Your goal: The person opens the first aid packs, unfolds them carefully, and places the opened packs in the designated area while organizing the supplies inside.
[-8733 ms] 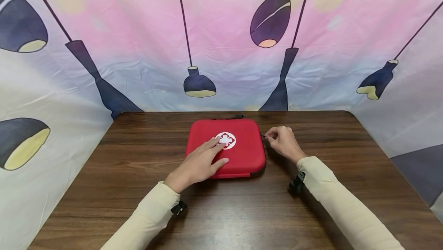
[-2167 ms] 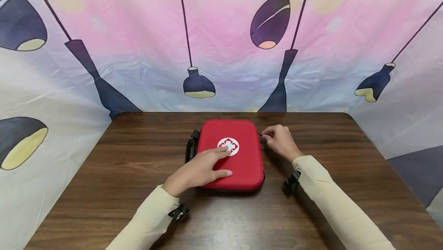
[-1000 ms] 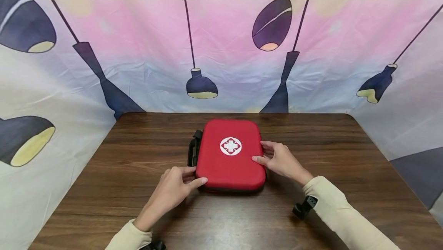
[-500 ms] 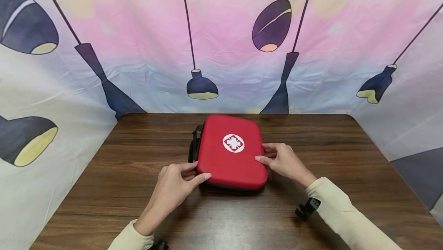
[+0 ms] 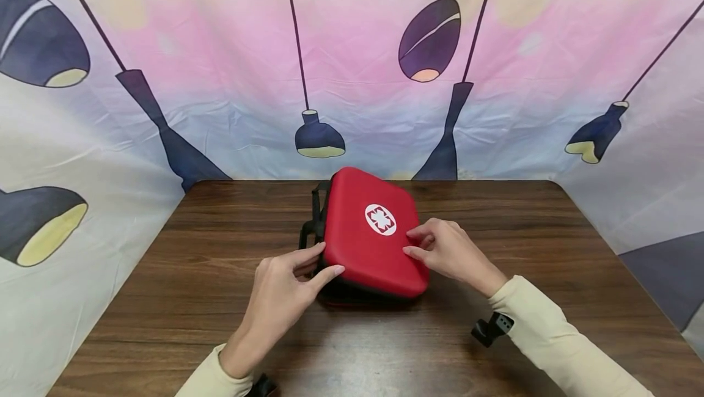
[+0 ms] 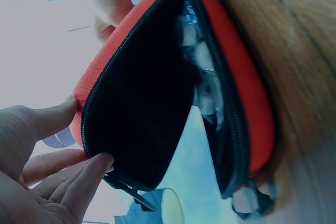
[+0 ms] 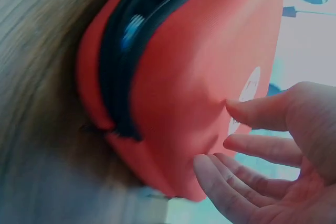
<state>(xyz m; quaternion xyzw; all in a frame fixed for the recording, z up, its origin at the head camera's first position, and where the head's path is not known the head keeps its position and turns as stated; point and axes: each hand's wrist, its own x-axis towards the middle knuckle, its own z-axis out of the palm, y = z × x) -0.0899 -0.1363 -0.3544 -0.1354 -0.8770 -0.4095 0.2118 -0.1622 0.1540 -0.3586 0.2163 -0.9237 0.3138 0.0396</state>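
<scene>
A red first aid case (image 5: pixel 365 250) with a white cross emblem (image 5: pixel 381 220) lies on the table, its lid tilted up along the left side. My left hand (image 5: pixel 277 293) pinches the lid's raised edge, thumb on the red outside and fingers at the zipper rim (image 6: pixel 88 103). In the left wrist view the lid's black inside shows, and clear plastic packets (image 6: pixel 206 59) sit in the lower half (image 6: pixel 244 93). With its fingers loosely bent, my right hand (image 5: pixel 453 253) touches the top of the lid near the right side. Most of the contents are hidden from above.
The dark wooden table (image 5: pixel 209 250) extends around the case on all sides. A black carry handle (image 5: pixel 305 233) sticks out at the case's left. Behind the table hangs a cloth backdrop (image 5: pixel 363 85) printed with lamps.
The right hand has let go of the zipper pull, and the case was turned so its handle faces left. The left hand has since lifted the lid's left edge, opening the case.
</scene>
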